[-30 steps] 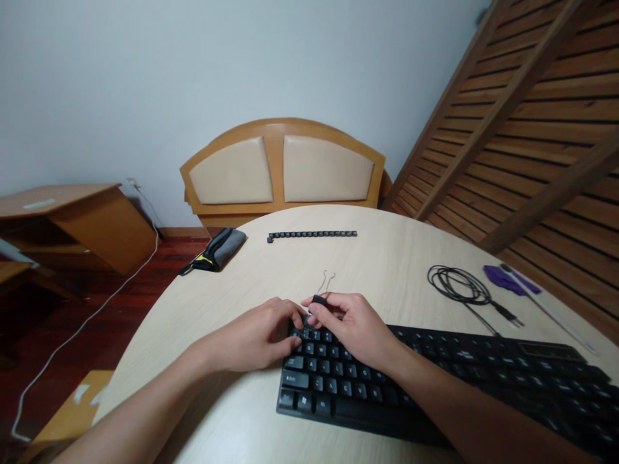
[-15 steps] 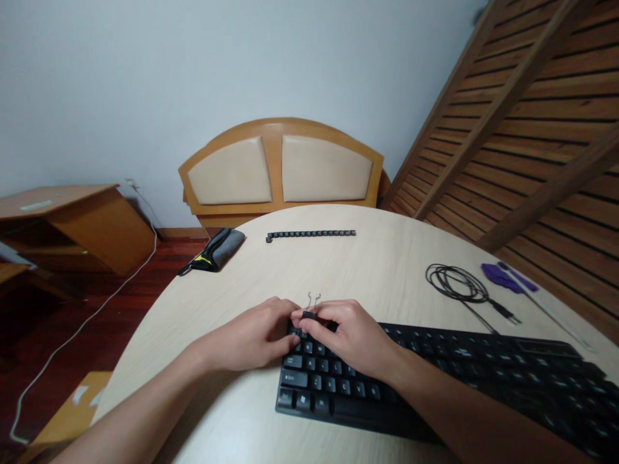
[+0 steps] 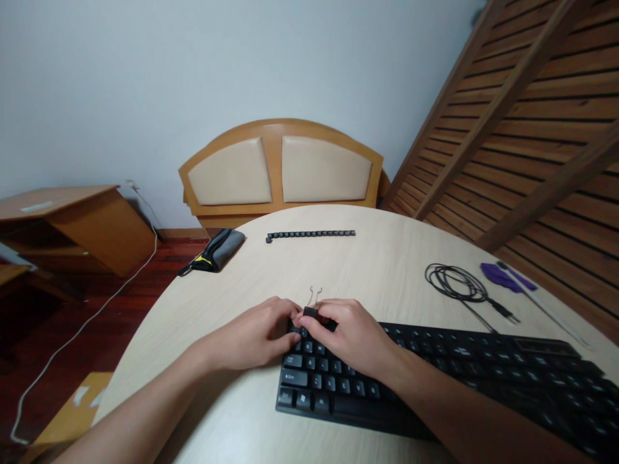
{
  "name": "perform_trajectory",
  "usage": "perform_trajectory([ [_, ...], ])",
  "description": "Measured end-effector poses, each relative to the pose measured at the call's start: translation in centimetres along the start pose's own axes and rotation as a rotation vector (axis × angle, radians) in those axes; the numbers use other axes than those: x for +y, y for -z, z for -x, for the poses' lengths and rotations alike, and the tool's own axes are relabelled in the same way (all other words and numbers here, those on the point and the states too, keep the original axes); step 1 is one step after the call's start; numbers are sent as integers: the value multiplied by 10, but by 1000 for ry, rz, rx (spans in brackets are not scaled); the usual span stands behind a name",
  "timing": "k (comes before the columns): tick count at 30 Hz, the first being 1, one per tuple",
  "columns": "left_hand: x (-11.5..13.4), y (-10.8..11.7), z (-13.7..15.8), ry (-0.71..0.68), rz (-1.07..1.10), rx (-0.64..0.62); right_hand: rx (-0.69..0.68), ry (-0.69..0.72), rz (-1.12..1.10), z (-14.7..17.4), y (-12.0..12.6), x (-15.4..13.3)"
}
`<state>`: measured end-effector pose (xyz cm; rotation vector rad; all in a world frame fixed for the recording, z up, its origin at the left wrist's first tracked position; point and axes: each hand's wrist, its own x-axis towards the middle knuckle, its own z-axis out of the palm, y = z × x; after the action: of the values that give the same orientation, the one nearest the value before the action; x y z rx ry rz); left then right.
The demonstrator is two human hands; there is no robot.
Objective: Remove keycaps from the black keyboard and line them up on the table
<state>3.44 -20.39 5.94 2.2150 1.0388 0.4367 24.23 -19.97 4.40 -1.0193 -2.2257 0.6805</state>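
Note:
My right hand (image 3: 351, 332) pinches a small black keycap puller (image 3: 310, 312) between thumb and fingers. Its two thin wire prongs, bent at the tips, point upward. Under it lies a black keyboard (image 3: 333, 367), at its upper left corner. My left hand (image 3: 264, 332) is beside that corner, thumb stretched out at the left-hand keys and apart from the index finger. The left fingertips come close to the puller; whether they touch it I cannot tell. Part of the keyboard's top rows is hidden behind my right hand. A row of loose black keycaps (image 3: 312, 234) lies farther back.
On the round table (image 3: 387, 283), a grey and black pouch (image 3: 221, 250) lies at the back left. A coiled black cable (image 3: 457, 283), a purple cloth (image 3: 505, 278) and a thin white stick (image 3: 546, 303) lie right. A padded wooden headboard (image 3: 280, 171) stands behind.
The keycap puller has risen slightly and turned a little between my fingers. Both hands stay almost in place; the keyboard and the keycap row have not moved.

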Motion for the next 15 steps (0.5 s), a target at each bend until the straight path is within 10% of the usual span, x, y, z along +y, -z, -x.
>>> perform_trajectory([
  [15,-3,0,-2,-35,4,-14,-8,185,119,2,-3,4],
])
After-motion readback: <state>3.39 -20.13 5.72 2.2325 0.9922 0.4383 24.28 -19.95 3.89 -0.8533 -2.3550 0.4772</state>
